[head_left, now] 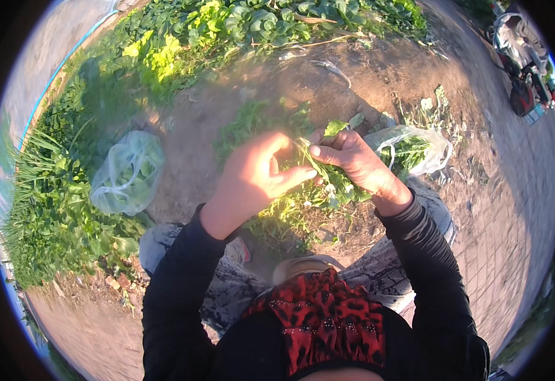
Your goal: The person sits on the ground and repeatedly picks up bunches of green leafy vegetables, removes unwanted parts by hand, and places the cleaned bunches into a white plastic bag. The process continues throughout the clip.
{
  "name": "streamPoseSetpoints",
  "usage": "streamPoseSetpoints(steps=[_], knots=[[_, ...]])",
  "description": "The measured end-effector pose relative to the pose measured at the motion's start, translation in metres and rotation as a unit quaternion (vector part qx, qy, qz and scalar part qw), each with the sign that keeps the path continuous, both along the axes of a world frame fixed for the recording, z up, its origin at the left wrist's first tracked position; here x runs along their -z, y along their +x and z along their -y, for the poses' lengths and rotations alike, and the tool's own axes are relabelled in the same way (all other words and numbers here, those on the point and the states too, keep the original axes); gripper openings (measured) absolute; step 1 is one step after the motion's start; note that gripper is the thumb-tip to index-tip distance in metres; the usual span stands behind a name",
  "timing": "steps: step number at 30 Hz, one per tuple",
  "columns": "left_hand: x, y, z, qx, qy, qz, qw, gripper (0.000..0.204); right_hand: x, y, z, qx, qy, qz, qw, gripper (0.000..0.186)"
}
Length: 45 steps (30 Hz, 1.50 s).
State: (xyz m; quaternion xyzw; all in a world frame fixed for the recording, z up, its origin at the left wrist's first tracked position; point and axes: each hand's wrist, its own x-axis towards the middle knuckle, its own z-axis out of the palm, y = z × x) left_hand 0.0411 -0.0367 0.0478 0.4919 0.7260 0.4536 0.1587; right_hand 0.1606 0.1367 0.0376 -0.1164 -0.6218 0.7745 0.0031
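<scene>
Both hands meet over the ground in front of me, at a small bunch of leafy green stems (316, 161). My right hand (357, 164) grips the bunch, its thumb pressed along the stems. My left hand (252, 184) reaches in from the other side; its thumb tip lies against the stems and its curled fingers are partly washed out by sunlight. Some leaves stick up above the right hand, and others hang below it. Under the hands lies a heap of loose greens (284, 219), with more blurred leaves just beyond.
A tied clear plastic bag of greens (130, 173) sits at the left. Beside my right knee lies an open clear bag (435, 150) holding greens. Leafy vegetable beds (264, 25) run along the far side and left. A low stool (303, 267) shows between my legs. A vehicle (521, 57) stands far right.
</scene>
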Motion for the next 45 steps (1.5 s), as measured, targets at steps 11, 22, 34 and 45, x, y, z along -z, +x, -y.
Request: streamPoseSetpoints(steps=[11,22,34,45], knots=[[-0.011,-0.014,0.006,0.029,-0.009,0.333,0.942,0.017,0.003,0.001,0.001,-0.099,-0.135,0.01,0.986,0.024],[0.004,-0.019,0.007,0.001,-0.029,0.0,1.0,0.026,0.009,0.005,-0.003,-0.09,-0.146,0.013,0.985,0.023],[0.0,-0.007,-0.001,0.039,0.006,0.188,0.981,0.014,0.013,0.0,0.0,-0.089,-0.085,0.011,0.992,0.019],[-0.007,-0.015,0.005,0.007,-0.092,0.057,0.994,0.011,0.015,0.0,-0.001,-0.095,-0.057,0.003,0.994,0.018]])
